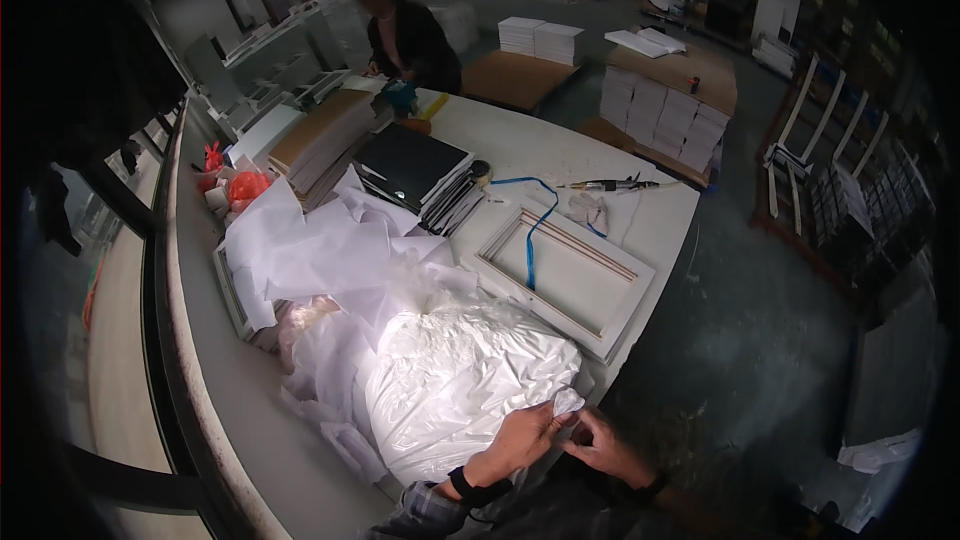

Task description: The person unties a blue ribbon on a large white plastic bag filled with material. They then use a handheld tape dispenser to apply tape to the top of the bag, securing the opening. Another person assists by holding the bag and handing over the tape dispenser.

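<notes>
A large, bulging white plastic bag (460, 370) lies on the near part of the table, creased and shiny. At its right-hand corner both my hands come together. My left hand (522, 440) is closed around a small bunched piece of white plastic (567, 402), which sticks up between the fingers. My right hand (606, 450) pinches at the same piece from the right, its fingertips touching my left fingers. Whether this piece is part of the bag cannot be made out. Loose white sheets (310, 240) lie crumpled beyond and left of the bag.
Beyond the bag, a white rectangular frame (620, 315) lies near the table's right edge with a blue strap (530, 240) across it. Further back are a power-tool-like device (605, 184), a stack of black folders or panels (410, 165) and brown boards (310, 135). Another person (410, 35) stands at the far end.
</notes>
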Demonstrator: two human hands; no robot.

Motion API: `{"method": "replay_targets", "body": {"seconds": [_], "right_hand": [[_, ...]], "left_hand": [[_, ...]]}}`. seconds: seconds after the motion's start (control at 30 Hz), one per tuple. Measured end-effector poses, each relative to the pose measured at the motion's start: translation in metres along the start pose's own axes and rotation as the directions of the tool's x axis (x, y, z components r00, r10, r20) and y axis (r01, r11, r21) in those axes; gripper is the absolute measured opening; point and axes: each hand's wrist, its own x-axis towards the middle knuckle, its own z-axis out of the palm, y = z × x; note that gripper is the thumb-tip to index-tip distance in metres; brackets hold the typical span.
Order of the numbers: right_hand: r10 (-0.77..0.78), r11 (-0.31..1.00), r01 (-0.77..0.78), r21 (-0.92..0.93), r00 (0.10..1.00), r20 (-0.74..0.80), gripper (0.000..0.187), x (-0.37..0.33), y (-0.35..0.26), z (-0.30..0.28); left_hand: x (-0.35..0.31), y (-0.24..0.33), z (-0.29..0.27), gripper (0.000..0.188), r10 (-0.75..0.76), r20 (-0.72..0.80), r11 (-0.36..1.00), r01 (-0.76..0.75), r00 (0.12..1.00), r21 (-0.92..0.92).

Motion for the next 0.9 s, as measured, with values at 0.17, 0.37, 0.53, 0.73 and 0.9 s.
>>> {"method": "replay_targets", "body": {"seconds": [0.17,0.37,0.53,0.73,0.9], "right_hand": [[-0.088,0.988,0.101,0.113,0.99,-0.114,0.04,0.007,0.025,0.028],[0.116,0.984,-0.094,0.149,0.983,-0.144,0.01,-0.012,0.046,0.044],[0.065,0.975,0.011,0.223,0.942,-0.33,0.008,-0.026,0.054,0.053],[0.352,0.836,-0.213,0.506,0.915,-0.195,0.015,-0.048,0.063,0.049],[0.402,0.78,-0.237,0.579,0.899,-0.175,0.016,-0.058,0.074,0.045]], "left_hand": [[0.009,0.006,0.015,0.027,0.125,0.18,0.968,-0.159,0.976,0.193],[0.025,0.008,0.01,0.014,0.123,0.242,0.992,-0.117,0.962,-0.042],[0.042,0.011,0.008,0.018,0.076,0.377,0.991,-0.027,0.923,-0.132],[0.055,-0.009,-0.005,0.026,0.028,0.21,0.964,0.03,0.977,-0.265],[0.038,-0.018,-0.024,0.024,0.026,0.166,0.989,0.0,0.986,-0.151]]}}
